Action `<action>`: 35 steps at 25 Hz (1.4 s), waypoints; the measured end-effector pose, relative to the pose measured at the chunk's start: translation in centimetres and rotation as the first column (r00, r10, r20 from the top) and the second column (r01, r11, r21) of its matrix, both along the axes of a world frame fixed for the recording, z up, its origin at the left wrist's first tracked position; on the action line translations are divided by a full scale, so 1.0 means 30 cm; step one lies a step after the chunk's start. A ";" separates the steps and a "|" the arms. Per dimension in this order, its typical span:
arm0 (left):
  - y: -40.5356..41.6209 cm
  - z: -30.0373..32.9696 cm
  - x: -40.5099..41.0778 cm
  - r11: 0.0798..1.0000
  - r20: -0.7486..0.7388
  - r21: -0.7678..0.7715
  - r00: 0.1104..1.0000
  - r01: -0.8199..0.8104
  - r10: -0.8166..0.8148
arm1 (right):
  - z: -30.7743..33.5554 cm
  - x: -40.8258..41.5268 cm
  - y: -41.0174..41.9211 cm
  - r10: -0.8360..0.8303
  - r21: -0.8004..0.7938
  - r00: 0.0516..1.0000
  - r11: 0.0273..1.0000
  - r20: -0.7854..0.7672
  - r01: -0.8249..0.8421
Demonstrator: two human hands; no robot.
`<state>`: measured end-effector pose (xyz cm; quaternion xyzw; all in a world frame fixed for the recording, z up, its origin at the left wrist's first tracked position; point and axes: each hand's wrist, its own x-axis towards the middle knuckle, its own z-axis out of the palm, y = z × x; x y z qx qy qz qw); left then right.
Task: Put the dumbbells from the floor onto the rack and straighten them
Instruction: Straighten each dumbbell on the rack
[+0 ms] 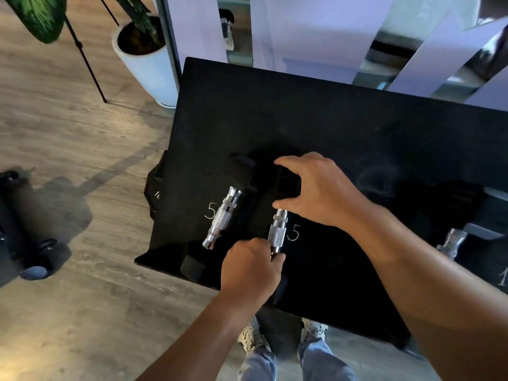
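Left hand (251,266) grips dumbbell (277,232) — knurled chrome handle, black heads — right hand (316,188) cups its head.

Black rack (316,111) on a wood-look floor (68,138).

We see two silver-handled dumbbells lying side by side on the rack's top, the left one (222,217) and the right one (277,232), each beside a chalked "5". A third dumbbell (450,243) lies at the right edge. On the floor stand a white planter (148,67) and, at far left, dark gear we cannot identify.
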<state>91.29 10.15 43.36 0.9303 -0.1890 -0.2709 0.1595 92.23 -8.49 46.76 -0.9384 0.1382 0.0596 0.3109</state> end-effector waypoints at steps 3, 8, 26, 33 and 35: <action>-0.004 -0.010 -0.001 0.999 -0.005 0.017 0.999 0.044 -0.043 | 0.000 -0.019 -0.007 -0.007 -0.007 1.000 1.000 0.009 0.007; 0.004 -0.006 0.019 0.999 0.025 0.017 0.999 0.048 -0.048 | -0.014 -0.011 0.002 -0.002 0.005 0.999 1.000 0.036 0.002; 0.163 0.013 0.162 0.983 0.348 0.153 0.937 -0.101 0.042 | 0.042 0.162 0.163 0.127 -0.321 0.992 0.940 0.003 -0.119; 0.122 -0.004 0.102 0.989 0.265 0.121 0.963 -0.086 0.051 | 0.023 0.163 0.128 0.124 -0.263 0.990 0.959 0.064 -0.103; 0.127 0.001 0.111 0.985 0.226 0.145 0.972 -0.091 0.056 | 0.020 0.160 0.125 0.107 -0.248 0.992 0.965 0.064 -0.088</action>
